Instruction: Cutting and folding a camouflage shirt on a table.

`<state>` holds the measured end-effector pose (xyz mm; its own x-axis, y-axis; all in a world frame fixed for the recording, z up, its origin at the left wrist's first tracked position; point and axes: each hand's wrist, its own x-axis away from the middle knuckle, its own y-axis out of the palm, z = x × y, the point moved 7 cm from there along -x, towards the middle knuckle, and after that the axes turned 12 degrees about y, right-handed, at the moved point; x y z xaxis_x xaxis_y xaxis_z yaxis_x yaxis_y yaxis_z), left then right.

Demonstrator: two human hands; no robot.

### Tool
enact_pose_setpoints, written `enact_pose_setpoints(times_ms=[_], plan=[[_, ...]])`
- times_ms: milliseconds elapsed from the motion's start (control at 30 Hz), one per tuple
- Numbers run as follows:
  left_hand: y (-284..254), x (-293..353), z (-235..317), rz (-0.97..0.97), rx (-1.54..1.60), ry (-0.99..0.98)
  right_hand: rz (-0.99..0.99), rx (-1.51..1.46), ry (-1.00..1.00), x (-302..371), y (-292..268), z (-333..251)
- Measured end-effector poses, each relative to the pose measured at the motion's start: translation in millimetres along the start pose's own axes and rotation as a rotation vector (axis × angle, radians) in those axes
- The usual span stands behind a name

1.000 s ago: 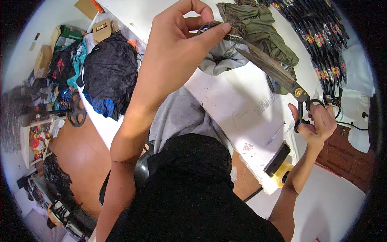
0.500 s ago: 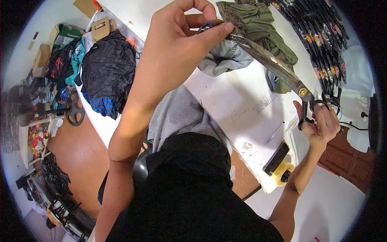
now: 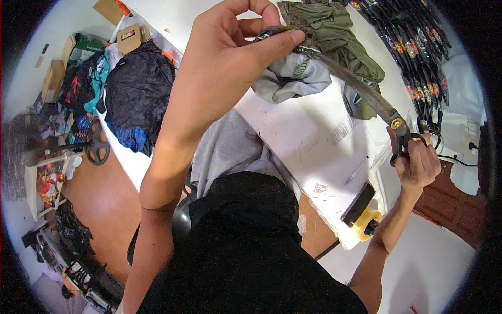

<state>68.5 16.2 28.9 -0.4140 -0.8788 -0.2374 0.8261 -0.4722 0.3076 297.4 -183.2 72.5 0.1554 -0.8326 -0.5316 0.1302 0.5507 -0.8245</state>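
The fingers (image 3: 282, 44) of the left hand (image 3: 222, 68) are pinching the dark, patterned edge of a garment (image 3: 295, 81), whose pale grey part is hanging just below and right of the thumb, above the desk (image 3: 303, 138). The right hand (image 3: 421, 165) is gripping the handles of a pair of scissors (image 3: 363, 89), its fingers wrapping around the loops. The scissors' long axis is running slantwise from the near right to the far left, so the tips are pointing at the pinched edge; the left hand is being the nearer one to them. The blades are lying almost together, and whether cloth is sitting between them I cannot tell. Olive clothes (image 3: 348, 44) are lying beyond, on the far side. As for markings, black strips (image 3: 410, 57) at the far right are showing round, colourful emblems, a cardboard box (image 3: 129, 39) at the far left is bearing a dark label, and faint dark print and a small red mark are showing on the desk, all too small or blurred for reading.
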Motion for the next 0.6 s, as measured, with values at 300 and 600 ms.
enact_pose_setpoints(times_ms=[300, 600], plan=[[15.4, 24.5, -36.3, -0.032, 0.162, 0.042, -0.105, -1.002, 1.094, 40.0, 91.6, -24.1], [31.5, 77.3, -101.8, -0.015, 0.337, -0.148, -0.249, -1.794, 1.112, 38.9, 149.7, -101.1]])
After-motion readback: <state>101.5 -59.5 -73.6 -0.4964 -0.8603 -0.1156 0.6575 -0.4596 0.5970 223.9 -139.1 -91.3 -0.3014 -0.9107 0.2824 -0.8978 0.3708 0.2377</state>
